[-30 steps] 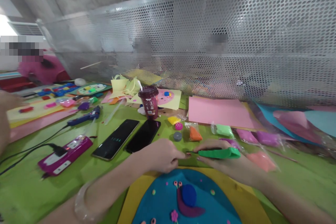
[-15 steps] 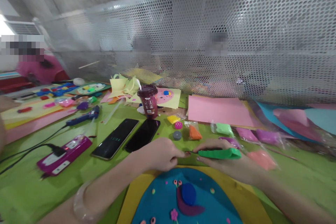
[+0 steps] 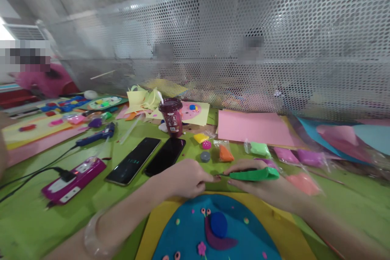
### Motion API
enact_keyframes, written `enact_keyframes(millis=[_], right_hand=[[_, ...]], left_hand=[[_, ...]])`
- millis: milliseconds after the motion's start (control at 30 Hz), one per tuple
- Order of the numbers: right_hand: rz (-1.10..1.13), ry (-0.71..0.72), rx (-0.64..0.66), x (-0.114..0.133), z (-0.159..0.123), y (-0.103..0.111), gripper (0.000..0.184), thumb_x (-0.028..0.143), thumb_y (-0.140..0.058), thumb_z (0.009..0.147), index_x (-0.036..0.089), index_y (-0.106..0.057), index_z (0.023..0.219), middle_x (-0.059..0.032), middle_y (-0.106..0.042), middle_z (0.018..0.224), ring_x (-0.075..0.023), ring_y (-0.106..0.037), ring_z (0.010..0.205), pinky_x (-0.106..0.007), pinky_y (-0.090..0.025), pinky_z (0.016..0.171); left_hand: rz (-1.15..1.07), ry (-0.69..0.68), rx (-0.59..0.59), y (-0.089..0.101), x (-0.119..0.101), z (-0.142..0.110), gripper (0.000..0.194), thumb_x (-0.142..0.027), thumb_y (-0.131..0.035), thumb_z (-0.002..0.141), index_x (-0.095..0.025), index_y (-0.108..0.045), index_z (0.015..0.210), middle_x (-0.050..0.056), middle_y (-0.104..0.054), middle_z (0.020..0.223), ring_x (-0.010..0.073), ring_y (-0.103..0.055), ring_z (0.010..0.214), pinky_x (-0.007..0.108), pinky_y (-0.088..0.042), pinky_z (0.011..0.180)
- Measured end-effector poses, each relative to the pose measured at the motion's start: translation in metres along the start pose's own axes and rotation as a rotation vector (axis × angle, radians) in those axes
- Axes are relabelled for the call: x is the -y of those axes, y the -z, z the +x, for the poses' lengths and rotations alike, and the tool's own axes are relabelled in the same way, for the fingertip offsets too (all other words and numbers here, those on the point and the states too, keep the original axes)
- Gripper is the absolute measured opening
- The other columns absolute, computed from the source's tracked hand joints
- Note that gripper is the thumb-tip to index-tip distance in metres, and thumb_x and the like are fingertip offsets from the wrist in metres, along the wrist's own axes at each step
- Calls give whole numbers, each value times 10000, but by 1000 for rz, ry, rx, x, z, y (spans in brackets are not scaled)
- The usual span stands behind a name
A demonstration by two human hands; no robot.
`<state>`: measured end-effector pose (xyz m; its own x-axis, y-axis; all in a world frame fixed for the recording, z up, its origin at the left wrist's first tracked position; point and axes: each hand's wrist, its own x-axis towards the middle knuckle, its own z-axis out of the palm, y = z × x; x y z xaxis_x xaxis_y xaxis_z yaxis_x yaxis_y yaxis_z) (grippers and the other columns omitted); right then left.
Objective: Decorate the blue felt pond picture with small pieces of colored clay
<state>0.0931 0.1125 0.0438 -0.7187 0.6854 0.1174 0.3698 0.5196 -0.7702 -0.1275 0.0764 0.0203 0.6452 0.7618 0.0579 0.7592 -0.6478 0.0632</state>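
Observation:
In my right hand are green tweezers, a folded green band with a thin dark tip pointing left. My left hand comes from the other side, its fingers curled and the index finger stretched to that tip. Anything tiny at the fingertip is too small to make out. Just below both hands lies a blue round panel on a yellow sheet. A snail with a dark blue shell and purple body is on the panel, along with a pink flower and small dots.
Two phones and a purple power strip lie left of my hands. Beyond them stands a dark red cup. Bags of coloured clay and a pink sheet lie ahead, before a perforated metal screen.
Both hands and the green tweezers keep nearly the same place. Only a slight shift of the whole view shows.

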Motion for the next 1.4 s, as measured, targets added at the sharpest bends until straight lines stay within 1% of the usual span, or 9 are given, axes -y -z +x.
enact_keyframes(millis=[167,367,600,700,833,1033,1200,1300,1400], right_hand=[[19,-1,-14,2,-2,-1,138,310,-612,799,239,-677,897,-7,-664,939,-196,-618,872,-297,-514,767],[60,-46,-89,2,0,-3,159,301,-579,812,231,-663,927,-16,-667,971,-220,-613,920,-313,-520,781],[59,-45,-69,1,-4,-6,144,302,-578,820,227,-654,916,-22,-675,956,-230,-617,923,-335,-535,772],[51,-44,-62,1,-4,-7,142,302,-569,830,233,-654,921,-21,-671,962,-231,-610,937,-340,-530,779],[47,-18,-55,1,-3,-8,138,324,-580,830,243,-649,919,-3,-667,959,-202,-609,928,-302,-523,775],[19,24,-42,2,-4,-7,144,347,-584,829,246,-661,898,4,-670,926,-192,-620,875,-290,-520,757],[15,81,-16,-1,-6,-7,162,294,-607,830,275,-653,985,25,-657,960,-152,-609,886,-241,-504,762],[28,73,17,-2,-5,-7,194,283,-594,840,282,-640,1028,22,-651,971,-153,-605,898,-260,-505,780],[26,65,24,-1,-3,-8,176,265,-582,841,280,-648,1004,18,-652,966,-157,-606,899,-271,-509,785]], left_hand=[[-9,-1,-8,-1,2,0,455,-92,-455,685,-282,-666,1041,8,-649,562,163,-539,487,246,-296,454],[-41,-6,-21,-2,3,-1,487,-90,-452,672,-273,-652,1077,-6,-644,556,145,-507,462,238,-291,449],[-61,14,-65,2,4,-3,464,-86,-425,687,-238,-661,1057,-5,-637,573,130,-483,458,234,-300,461],[-56,19,-74,1,3,-3,406,-87,-431,676,-209,-691,964,6,-649,595,130,-493,469,236,-304,463],[-42,14,-73,-3,2,-1,339,-88,-439,674,-196,-708,849,17,-661,601,141,-525,490,243,-320,476],[-32,5,-79,-7,3,-1,363,-87,-446,683,-208,-704,908,23,-682,640,159,-573,536,243,-357,501],[-40,-5,-76,-7,3,-1,379,-78,-446,693,-220,-695,942,21,-696,672,161,-589,550,241,-380,520],[-36,-4,-75,-7,3,-1,373,-80,-447,699,-224,-692,941,19,-693,663,164,-589,550,245,-377,516],[-25,-7,-76,-7,2,0,358,-81,-452,700,-218,-692,927,19,-686,657,161,-584,549,244,-369,507]])
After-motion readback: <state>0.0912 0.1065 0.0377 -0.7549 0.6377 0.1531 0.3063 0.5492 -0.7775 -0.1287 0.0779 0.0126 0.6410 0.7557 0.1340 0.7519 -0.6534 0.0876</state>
